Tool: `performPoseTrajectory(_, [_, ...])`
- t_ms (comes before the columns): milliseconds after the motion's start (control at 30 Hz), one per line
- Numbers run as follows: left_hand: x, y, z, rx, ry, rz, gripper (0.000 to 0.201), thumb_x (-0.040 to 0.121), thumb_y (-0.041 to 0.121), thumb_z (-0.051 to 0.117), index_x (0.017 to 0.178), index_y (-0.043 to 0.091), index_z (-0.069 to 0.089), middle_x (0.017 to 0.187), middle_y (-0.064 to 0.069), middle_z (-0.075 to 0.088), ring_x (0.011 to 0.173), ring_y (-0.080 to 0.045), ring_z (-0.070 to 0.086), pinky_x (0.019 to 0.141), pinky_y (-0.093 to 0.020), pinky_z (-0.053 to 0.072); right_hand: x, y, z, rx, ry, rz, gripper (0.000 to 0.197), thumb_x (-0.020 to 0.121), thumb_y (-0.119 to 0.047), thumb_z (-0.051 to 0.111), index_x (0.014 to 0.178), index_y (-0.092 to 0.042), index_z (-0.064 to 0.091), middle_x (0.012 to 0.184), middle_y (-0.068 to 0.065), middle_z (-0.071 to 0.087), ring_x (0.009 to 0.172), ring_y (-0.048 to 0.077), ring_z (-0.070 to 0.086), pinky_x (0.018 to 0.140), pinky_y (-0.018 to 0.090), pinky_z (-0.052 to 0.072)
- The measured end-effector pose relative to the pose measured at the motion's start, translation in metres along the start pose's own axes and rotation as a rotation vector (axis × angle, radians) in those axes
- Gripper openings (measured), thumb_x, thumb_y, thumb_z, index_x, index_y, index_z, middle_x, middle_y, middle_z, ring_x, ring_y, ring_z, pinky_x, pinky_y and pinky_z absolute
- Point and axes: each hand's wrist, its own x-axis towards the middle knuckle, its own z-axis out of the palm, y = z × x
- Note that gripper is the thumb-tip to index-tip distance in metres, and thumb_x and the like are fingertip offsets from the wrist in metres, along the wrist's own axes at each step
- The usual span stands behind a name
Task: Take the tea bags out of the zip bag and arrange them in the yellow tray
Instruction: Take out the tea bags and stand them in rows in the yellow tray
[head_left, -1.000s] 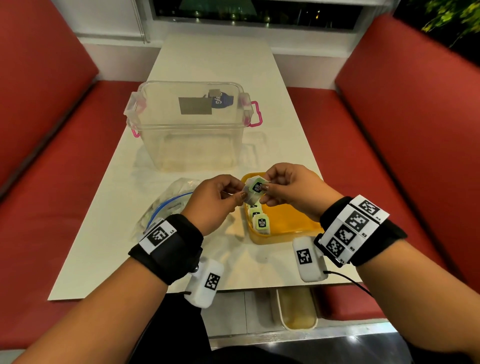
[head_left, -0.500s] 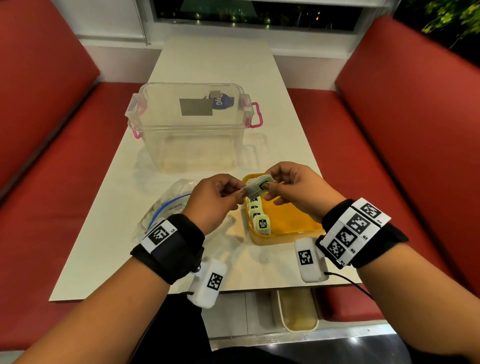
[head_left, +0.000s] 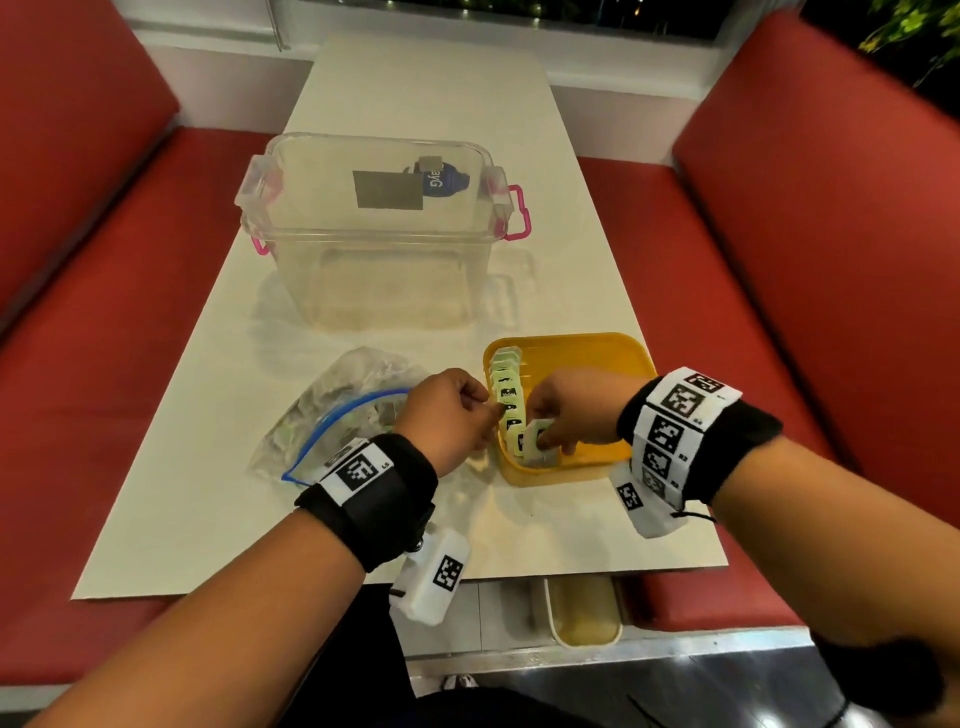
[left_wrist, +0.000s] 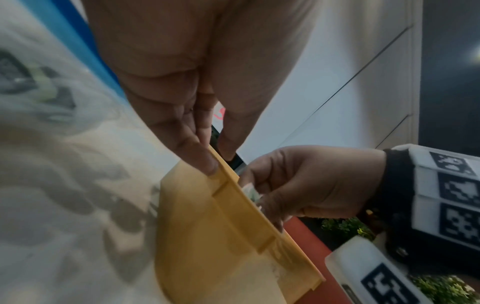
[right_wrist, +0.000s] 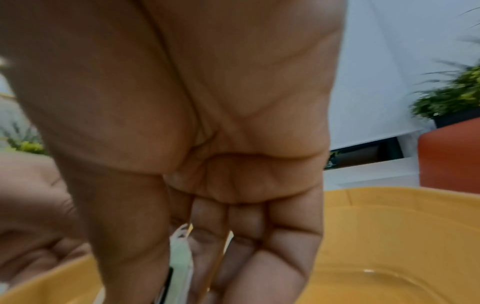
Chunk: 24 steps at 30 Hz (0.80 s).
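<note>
A long pale table (head_left: 426, 93) runs away from the person, set between two red benches. Straight ahead of both hands, farther up the table, sits a clear storage box (head_left: 379, 234) with pink latches, resting flat on the tabletop. Just left of the left hand (head_left: 447, 413) lies the zip bag (head_left: 337, 415), crumpled, its blue seal line curving, flat on the surface. Under the right hand (head_left: 576, 410) sits the yellow tray (head_left: 582, 348), on the table near its close edge, and the left hand's fingertips (left_wrist: 207, 162) touch its left rim. Bare tabletop shows between the wrists and the near edge.
</note>
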Motion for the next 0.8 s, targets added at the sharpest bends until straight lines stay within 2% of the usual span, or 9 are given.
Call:
performPoseTrajectory(67, [0.001,-0.003,0.001,-0.009,-0.021,-0.021,0.013,0.088,0.011,0.067,0.084,0.014,0.055,0.071,-0.007,0.064,0.067,-0.030,0.070,0.068,-0.045,0.060,0.004,-0.005,0.005,-0.098,-0.050,0.010,0.009,0.087,-0.023,0.066,0.096,-0.020,0.065,0.080,-0.001,0.070,0.073,0.016,0.068,0.065,0.026,0.049])
performPoseTrajectory(167, [0.002,-0.006,0.002,-0.012,-0.028,-0.018,0.012,0.088,0.011,0.067,0.084,0.014,0.056,0.066,-0.005,0.063,0.068,-0.030,0.071,0.068,-0.045,0.060,0.008,-0.009,0.010,-0.160,-0.076,0.032,0.017,0.086,-0.020,0.067,0.103,-0.016,0.067,0.088,0.004,0.070,0.074,0.017,0.060,0.058,0.023,0.041])
performPoseTrajectory(233, [0.004,-0.007,0.003,-0.026,-0.030,-0.021,0.011,0.088,0.011,0.067,0.085,0.013,0.056,0.066,-0.005,0.063,0.067,-0.029,0.071,0.069,-0.044,0.060,0.011,-0.010,0.013,-0.206,-0.093,0.034,0.024,0.085,-0.016,0.066,0.108,-0.016,0.067,0.098,0.005,0.068,0.082,0.021,0.058,0.062,0.024,0.041])
performPoseTrajectory(300, [0.005,-0.009,0.003,-0.037,-0.031,-0.026,0.012,0.088,0.011,0.067,0.084,0.015,0.056,0.066,-0.005,0.063,0.067,-0.028,0.071,0.069,-0.045,0.060,0.014,-0.012,0.016,-0.264,-0.094,0.019,0.026,0.085,-0.016,0.065,0.111,-0.017,0.066,0.093,0.002,0.060,0.083,0.021,0.054,0.067,0.026,0.039])
performPoseTrajectory(433, [0.005,-0.010,0.004,-0.067,-0.037,-0.040,0.009,0.088,0.010,0.066,0.087,0.013,0.057,0.066,-0.004,0.063,0.068,-0.029,0.071,0.070,-0.044,0.060,0.019,-0.014,0.020,-0.278,-0.067,-0.009,0.021,0.083,-0.014,0.065,0.103,-0.020,0.068,0.087,0.000,0.055,0.080,0.021,0.052,0.067,0.027,0.039])
performPoseTrajectory(567, [0.006,-0.011,0.003,-0.076,-0.042,-0.037,0.008,0.089,0.009,0.065,0.090,0.011,0.057,0.070,-0.007,0.063,0.069,-0.029,0.071,0.070,-0.044,0.060,0.023,-0.017,0.018,-0.250,-0.054,-0.001,0.025,0.080,-0.019,0.070,0.105,-0.018,0.068,0.094,0.005,0.065,0.082,0.023,0.058,0.068,0.028,0.046])
performPoseTrajectory(667, [0.006,-0.012,0.003,-0.078,-0.044,-0.038,0.009,0.088,0.009,0.066,0.091,0.011,0.057,0.072,-0.009,0.063,0.068,-0.029,0.072,0.070,-0.045,0.060,0.025,-0.016,0.015,-0.246,-0.022,-0.004,0.034,0.075,-0.026,0.076,0.106,-0.014,0.068,0.098,0.007,0.069,0.088,0.026,0.063,0.075,0.034,0.053])
performPoseTrajectory(733, [0.008,-0.014,0.003,-0.073,-0.041,-0.038,0.010,0.088,0.011,0.066,0.091,0.012,0.057,0.073,-0.009,0.065,0.067,-0.027,0.072,0.070,-0.045,0.060,0.026,-0.016,0.014,-0.234,-0.002,-0.003,0.035,0.074,-0.028,0.077,0.104,-0.012,0.068,0.096,0.008,0.069,0.085,0.025,0.062,0.072,0.035,0.052])
performPoseTrajectory(800, [0.008,-0.015,0.003,-0.069,-0.041,-0.038,0.009,0.088,0.011,0.066,0.091,0.012,0.057,0.073,-0.009,0.066,0.067,-0.026,0.072,0.070,-0.045,0.060,0.028,-0.015,0.014,-0.213,0.012,0.014,0.036,0.073,-0.028,0.078,0.102,-0.011,0.066,0.095,0.008,0.068,0.080,0.023,0.059,0.063,0.030,0.046])
